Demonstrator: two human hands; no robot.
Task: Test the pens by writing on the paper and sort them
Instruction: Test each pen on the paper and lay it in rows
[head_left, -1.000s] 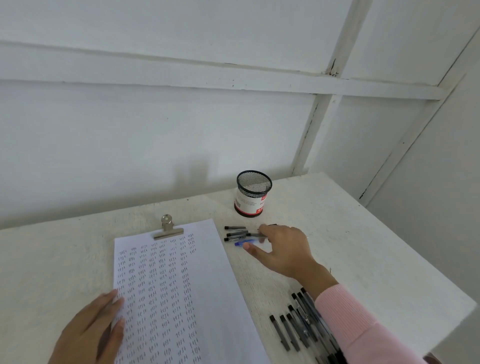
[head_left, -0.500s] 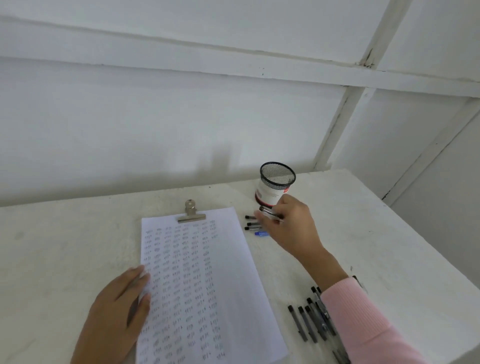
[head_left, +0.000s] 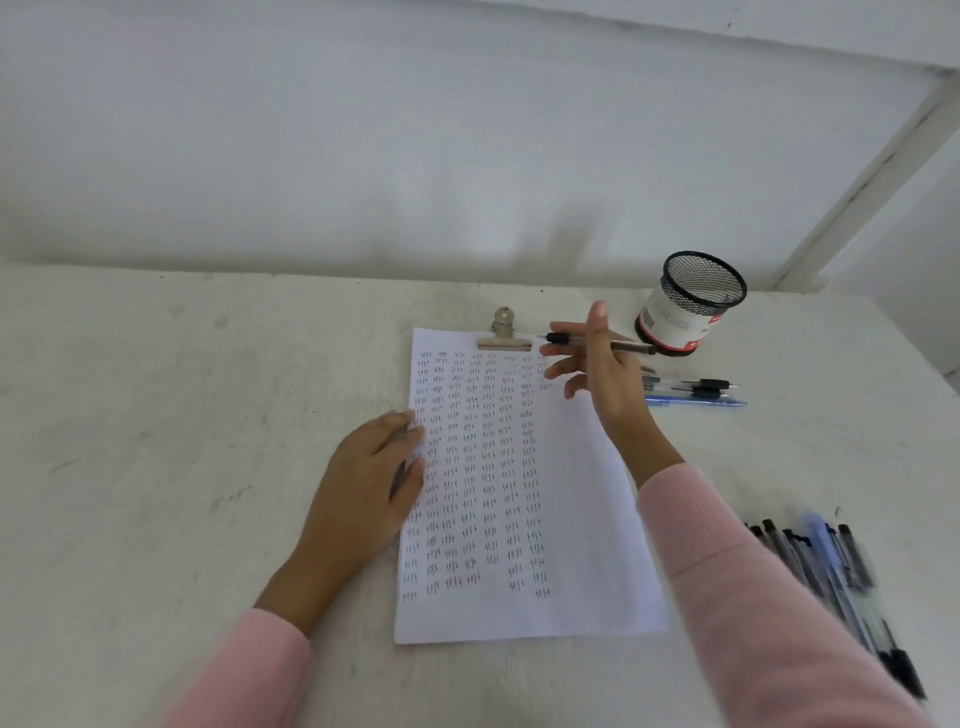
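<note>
White wall (head_left: 363, 156) and a rough white table (head_left: 156, 467) are recorded from the head view.

- Paper (head_left: 566, 519) is held at its 12 o'clock edge by a metal clip (head_left: 504, 335).
- Left hand (head_left: 363, 493) is laid flat on the sheet's 9 o'clock edge, fingers straight and pressed together.
- Right hand (head_left: 597, 369) is raised over the sheet's 1 o'clock corner. A pen (head_left: 631, 347) is pinched at thumb and forefinger, tip toward 9 o'clock. The remaining fingers are spread.
- Set-aside pens (head_left: 691, 392) are noted at 3 o'clock of that hand, with a mesh cup (head_left: 691, 304) at 2 o'clock.
- A blurred pile of pens (head_left: 831, 571) is seen at 4 o'clock, beside the pink sleeve (head_left: 727, 571).

Handling: the pen is judged light, stiff, smooth-barrelled and prone to rolling. It is best taken at the dark grip near the tip.

Writing: the sheet is filled with rows of one short word, apparently "test". The cup's label is white with a red band, and its print cannot be read.
</note>
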